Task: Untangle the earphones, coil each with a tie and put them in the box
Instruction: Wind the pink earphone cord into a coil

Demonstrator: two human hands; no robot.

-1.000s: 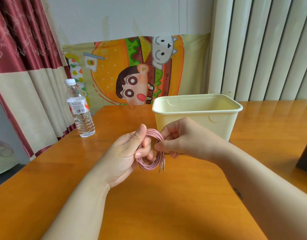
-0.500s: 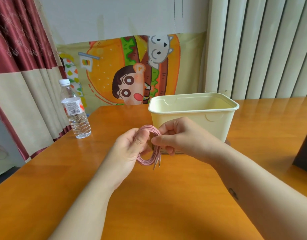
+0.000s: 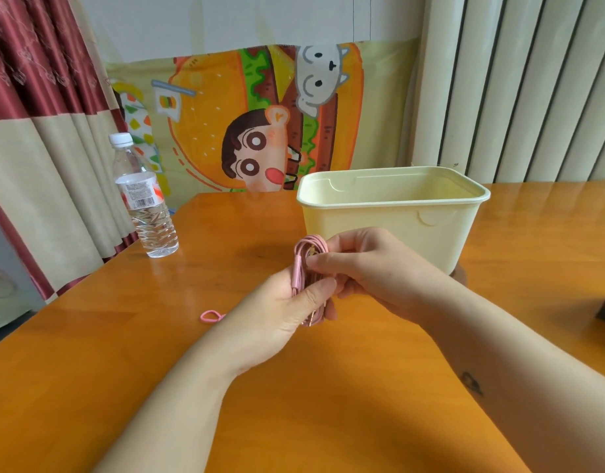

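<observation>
Closest in, lots of bare glossy orange wooden table (image 3: 328, 397) between the two forearms, so there's plenty of room to work. Above that, the left hand (image 3: 277, 312) has its thumb and fingers curled round the lower half of the coiled pink earphone cable (image 3: 301, 257), and the right hand (image 3: 379, 268) pinches the upper part with its fingertips. The coil is squashed into a long loop, long axis running up and away from the person, plug ends poking out at the bottom.

The bit that matters imo: the little pink loop tie (image 3: 210, 316) lies flat on the table just left of the left hand, touching nothing. The left hand is clearly nearer, but it's busy holding the coil, so one hand probably has to let go first.

Further back, the pale yellow plastic box (image 3: 396, 230) sits right behind the right hand, top open. A clear plastic water bottle (image 3: 150, 213) stands well off to the left.
</observation>
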